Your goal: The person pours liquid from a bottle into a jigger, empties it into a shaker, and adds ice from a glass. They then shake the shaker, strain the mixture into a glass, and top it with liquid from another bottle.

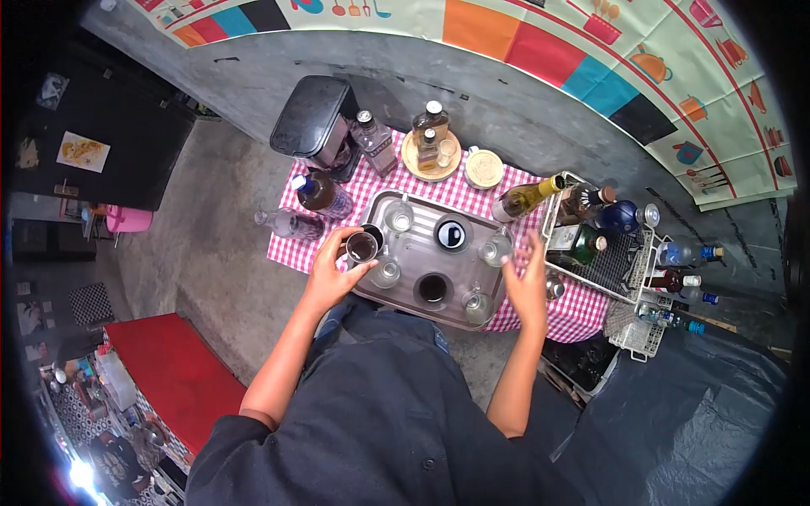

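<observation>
My left hand [331,274] is closed around a small glass of dark liquid [362,247], over the left end of a brown tray [413,255]. Just behind that glass, a dark cup [373,234] is partly hidden. With fingers spread, my right hand [527,287] is beside a clear glass mug [494,250] at the tray's right end. Other clear glass mugs [398,217] stand on the tray, one [477,306] near its front right corner. Two round dark-filled vessels [434,289] sit toward its middle, the farther one [451,234] showing a bright reflection.
A checked cloth [582,308] covers the table. Bottles [324,196] and a black bin [315,118] stand at the left. Behind the tray are a wooden board with bottles [432,164] and a lidded jar [484,169]. At right, a wire rack [603,244] holds several bottles.
</observation>
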A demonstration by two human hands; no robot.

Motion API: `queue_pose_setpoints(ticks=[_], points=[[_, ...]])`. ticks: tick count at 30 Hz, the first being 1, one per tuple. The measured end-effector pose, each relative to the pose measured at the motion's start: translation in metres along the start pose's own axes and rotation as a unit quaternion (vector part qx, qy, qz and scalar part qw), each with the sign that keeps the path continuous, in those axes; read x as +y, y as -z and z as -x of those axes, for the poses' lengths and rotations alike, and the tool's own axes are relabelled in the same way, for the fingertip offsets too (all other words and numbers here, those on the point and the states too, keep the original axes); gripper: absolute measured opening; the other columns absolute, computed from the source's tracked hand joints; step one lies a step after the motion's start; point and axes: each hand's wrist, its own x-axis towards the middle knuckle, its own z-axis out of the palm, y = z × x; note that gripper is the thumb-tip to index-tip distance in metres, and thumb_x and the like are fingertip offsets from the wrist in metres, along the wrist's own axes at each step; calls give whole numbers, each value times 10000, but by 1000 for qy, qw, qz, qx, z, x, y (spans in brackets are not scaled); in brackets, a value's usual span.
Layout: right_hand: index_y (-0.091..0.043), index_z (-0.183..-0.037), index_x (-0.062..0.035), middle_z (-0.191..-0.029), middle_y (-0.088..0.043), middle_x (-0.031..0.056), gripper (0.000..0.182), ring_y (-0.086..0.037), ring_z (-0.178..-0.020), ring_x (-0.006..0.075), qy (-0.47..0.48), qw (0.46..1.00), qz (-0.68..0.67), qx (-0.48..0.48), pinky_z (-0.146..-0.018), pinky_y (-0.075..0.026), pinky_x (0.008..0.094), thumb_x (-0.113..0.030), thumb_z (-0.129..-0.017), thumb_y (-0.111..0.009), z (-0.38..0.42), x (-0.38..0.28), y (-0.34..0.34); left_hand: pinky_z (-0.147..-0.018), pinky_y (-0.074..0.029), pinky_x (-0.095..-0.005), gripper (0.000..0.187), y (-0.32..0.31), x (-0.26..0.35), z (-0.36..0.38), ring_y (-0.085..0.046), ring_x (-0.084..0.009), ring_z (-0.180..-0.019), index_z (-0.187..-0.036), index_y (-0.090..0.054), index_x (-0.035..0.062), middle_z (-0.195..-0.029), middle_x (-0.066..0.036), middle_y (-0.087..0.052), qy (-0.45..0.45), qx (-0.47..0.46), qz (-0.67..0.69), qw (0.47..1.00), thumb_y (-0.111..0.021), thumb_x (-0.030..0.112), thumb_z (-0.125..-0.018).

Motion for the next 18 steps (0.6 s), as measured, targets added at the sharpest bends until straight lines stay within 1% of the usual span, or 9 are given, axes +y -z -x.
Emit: queue_pose_setpoints(ticks=[2,4,5,7,8,9,10,12,18], points=[[-270,-1479,-26,-1402,-435,221,738,-555,-1200,297,-8,998,-13,-59,-977,-470,402,-131,-873,-679,24,1,-26,-979,-488,-320,538,5,-21,1,-590,-176,-1109,-1203,-557,12,-1167,-85,-573,5,-8,6,1000,-820,58,-735],[-229,-1495,-27,-1424,-407,243,813,-515,-1266,349,0,993,30,-115,-1015,-451,424,-159,-850,-705,45,-4,-51,-983,-489,-324,553,9,-41,0,-591,-179,-1110,-1207,-553,13,-1167,-83,-572,15,-27,31,999,-824,55,-727],[-229,-1495,-27,-1424,-407,243,813,-515,-1266,349,-3,993,31,-111,-1015,-451,424,-159,-850,-705,53,-5,-62,-983,-490,-323,542,11,-52,0,-592,-175,-1108,-1198,-555,18,-1151,-79,-582,26,-35,20,999,-821,57,-729],[-180,-1509,-27,-1455,-372,266,889,-448,-1323,408,-31,979,83,-181,-1056,-422,441,-203,-828,-724,65,-4,-82,-980,-492,-322,534,16,-72,-2,-596,-170,-1104,-1193,-558,22,-1135,-78,-591,35,-56,10,998,-820,60,-729],[-180,-1509,-27,-1455,-372,266,889,-448,-1323,408,-34,980,86,-178,-1056,-422,441,-203,-828,-724,68,-2,-88,-976,-494,-320,527,17,-82,-2,-599,-166,-1100,-1187,-560,27,-1118,-77,-601,47,-72,0,996,-819,62,-730],[-164,-1511,-23,-1465,-360,272,911,-427,-1332,425,-24,980,104,-169,-1062,-416,446,-223,-824,-727,71,-2,-94,-901,-513,-358,530,20,-87,-4,-645,-233,-1032,-1181,-574,27,-1064,-110,-634,9,-70,-27,997,-828,137,-729],[-147,-1514,-19,-1475,-348,278,933,-406,-1341,441,-14,979,123,-161,-1068,-410,451,-243,-821,-730,75,-1,-100,-901,-513,-358,530,22,-93,-5,-645,-233,-1032,-1181,-574,27,-1064,-110,-634,9,-75,-23,997,-828,137,-729],[-148,-1512,-15,-1481,-342,280,931,-399,-1346,440,-29,980,129,-148,-1071,-408,450,-241,-821,-729,78,-1,-108,-900,-504,-375,538,25,-103,-7,-643,-264,-1029,-1168,-578,26,-1054,-120,-642,-24,-83,-89,992,-834,166,-716],[-145,-1507,2,-1483,-336,293,927,-379,-1361,435,-84,978,147,-124,-1084,-396,447,-241,-824,-723,86,-3,-120,-889,-497,-405,531,27,-132,-15,-632,-315,-1028,-1147,-576,20,-1070,-143,-636,16,-128,-85,988,-830,182,-710]])
